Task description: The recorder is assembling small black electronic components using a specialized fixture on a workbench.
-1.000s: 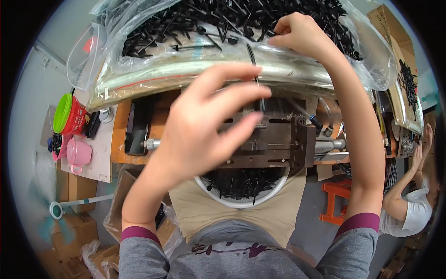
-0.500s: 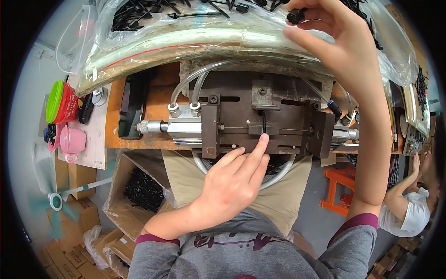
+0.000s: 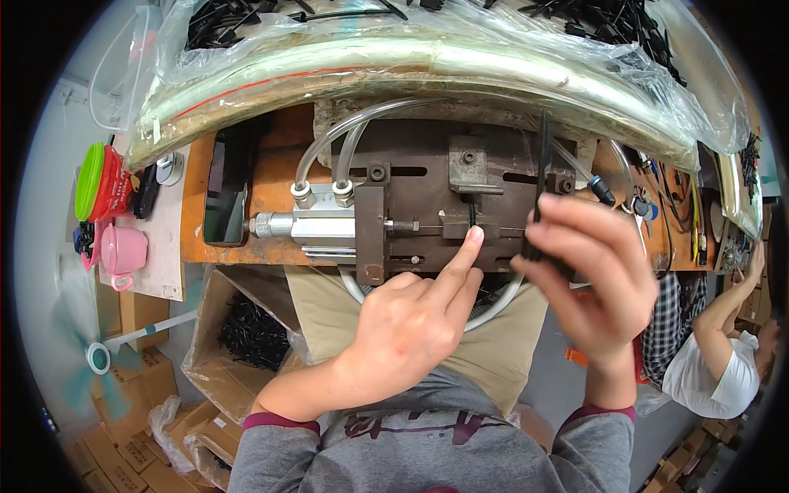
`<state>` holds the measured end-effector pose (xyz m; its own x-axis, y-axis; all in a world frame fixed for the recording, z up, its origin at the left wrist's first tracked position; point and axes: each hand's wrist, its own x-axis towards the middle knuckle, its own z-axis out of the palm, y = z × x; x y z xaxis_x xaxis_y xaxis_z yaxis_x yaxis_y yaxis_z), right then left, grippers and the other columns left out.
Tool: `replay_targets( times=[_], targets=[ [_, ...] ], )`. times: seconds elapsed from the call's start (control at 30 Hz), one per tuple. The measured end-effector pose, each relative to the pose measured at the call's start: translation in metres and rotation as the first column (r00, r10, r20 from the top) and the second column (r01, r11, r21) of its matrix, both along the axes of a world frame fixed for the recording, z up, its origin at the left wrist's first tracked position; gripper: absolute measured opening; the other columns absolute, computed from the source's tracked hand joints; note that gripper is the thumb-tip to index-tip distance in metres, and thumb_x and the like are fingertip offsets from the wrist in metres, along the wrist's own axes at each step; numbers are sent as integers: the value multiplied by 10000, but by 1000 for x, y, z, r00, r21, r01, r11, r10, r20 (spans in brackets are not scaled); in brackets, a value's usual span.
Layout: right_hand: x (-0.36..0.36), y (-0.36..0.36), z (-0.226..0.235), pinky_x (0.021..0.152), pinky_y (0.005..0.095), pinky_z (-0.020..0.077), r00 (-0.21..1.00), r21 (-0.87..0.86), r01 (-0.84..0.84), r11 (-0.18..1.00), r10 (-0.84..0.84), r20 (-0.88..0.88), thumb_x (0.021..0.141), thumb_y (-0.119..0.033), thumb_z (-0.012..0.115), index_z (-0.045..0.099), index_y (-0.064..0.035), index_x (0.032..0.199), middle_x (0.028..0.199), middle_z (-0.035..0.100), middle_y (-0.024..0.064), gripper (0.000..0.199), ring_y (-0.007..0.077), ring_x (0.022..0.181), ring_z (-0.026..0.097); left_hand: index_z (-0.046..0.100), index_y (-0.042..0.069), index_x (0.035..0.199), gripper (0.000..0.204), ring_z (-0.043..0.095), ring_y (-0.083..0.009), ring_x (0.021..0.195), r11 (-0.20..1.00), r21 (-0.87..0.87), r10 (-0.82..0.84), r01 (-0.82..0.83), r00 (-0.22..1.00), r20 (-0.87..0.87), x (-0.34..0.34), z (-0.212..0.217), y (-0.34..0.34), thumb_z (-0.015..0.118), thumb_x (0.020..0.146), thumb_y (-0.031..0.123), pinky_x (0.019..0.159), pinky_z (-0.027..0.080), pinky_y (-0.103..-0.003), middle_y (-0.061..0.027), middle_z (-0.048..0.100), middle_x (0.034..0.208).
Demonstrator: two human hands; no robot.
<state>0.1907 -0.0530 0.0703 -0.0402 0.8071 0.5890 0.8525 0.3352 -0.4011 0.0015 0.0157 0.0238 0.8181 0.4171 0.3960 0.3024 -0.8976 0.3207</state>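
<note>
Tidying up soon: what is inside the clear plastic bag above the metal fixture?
The clear plastic bag holds a pile of thin black plastic parts. Glare and folds hide those lower down.

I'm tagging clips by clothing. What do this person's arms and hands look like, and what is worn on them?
Both hands, left hand and right hand, are bare: no gloves, rings or watch show. The forearms are bare too. Grey sleeves are pushed up, each ending in a dark maroon cuff. Nails are short and unpainted.
</note>
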Motion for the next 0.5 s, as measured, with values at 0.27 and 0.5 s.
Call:
replay_targets(
  times=[0.27, 0.5],
  targets=[
    [-24, -28, -39, 669, 324, 577, 996, -2, -45, 999, 45, 71, 657, -6, 740, 679, 76, 905, 1084, 670, 238, 268, 295, 843, 702, 724, 48, 1019, 304, 698, -143, 768, 990, -141, 57, -31, 981, 184, -20, 54, 32, 806, 727, 69, 644, 515, -235, -105, 729, 1062],
    [-43, -25, -61, 547, 245, 461, 984, -83, 80, 993, -65, 167, 676, -28, 688, 663, 40, 870, 1180, 655, 231, 207, 135, 565, 576, 695, -6, 1087, 293, 669, -312, 877, 853, 398, 159, -336, 896, 415, 15, 78, 134, 665, 796, 2, 820, 514, -354, -163, 710, 965]
  ],
)
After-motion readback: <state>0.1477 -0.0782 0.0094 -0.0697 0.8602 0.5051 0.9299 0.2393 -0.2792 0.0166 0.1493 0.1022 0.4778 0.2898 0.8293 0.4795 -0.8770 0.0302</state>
